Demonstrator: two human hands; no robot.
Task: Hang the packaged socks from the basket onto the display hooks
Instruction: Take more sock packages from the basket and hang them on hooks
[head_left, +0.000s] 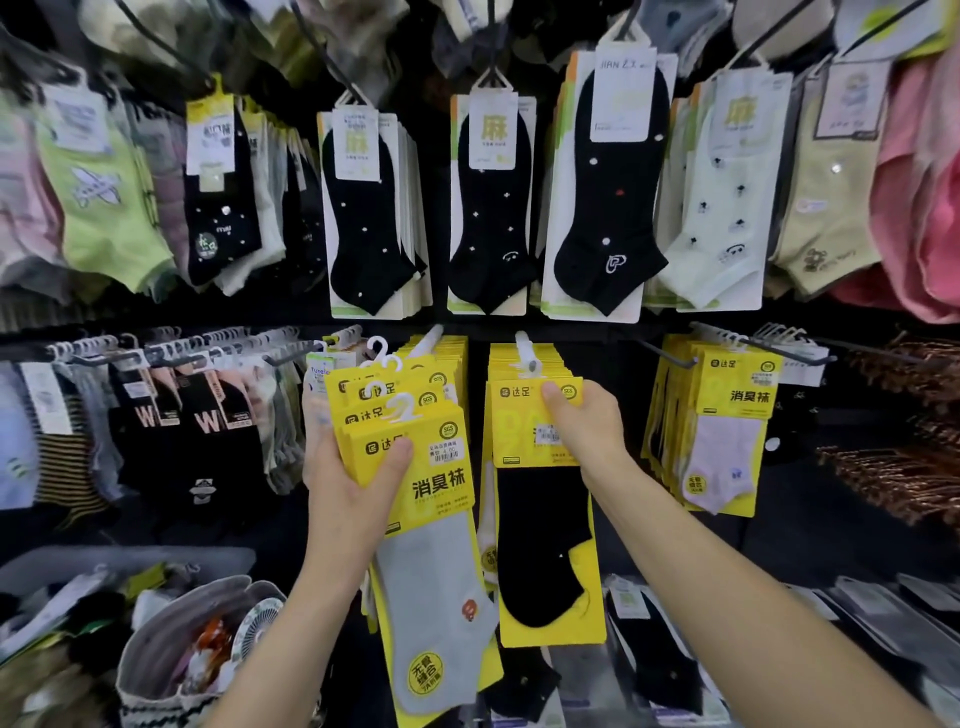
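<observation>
My left hand grips a fanned stack of yellow-carded sock packs, the front one holding a grey sock, their white plastic hangers sticking up. My right hand holds the top of a yellow pack with a black sock, thumb on the card's upper edge. That pack hangs at the front of a row on a white display hook. Another white hook with yellow packs lies just left of it, behind the stack in my left hand.
A grey fabric basket with mixed items sits at the lower left. More yellow packs hang to the right. Black, white and coloured socks fill the upper hooks. Dark socks on black hooks hang at the left. Wrapped packs lie at the lower right.
</observation>
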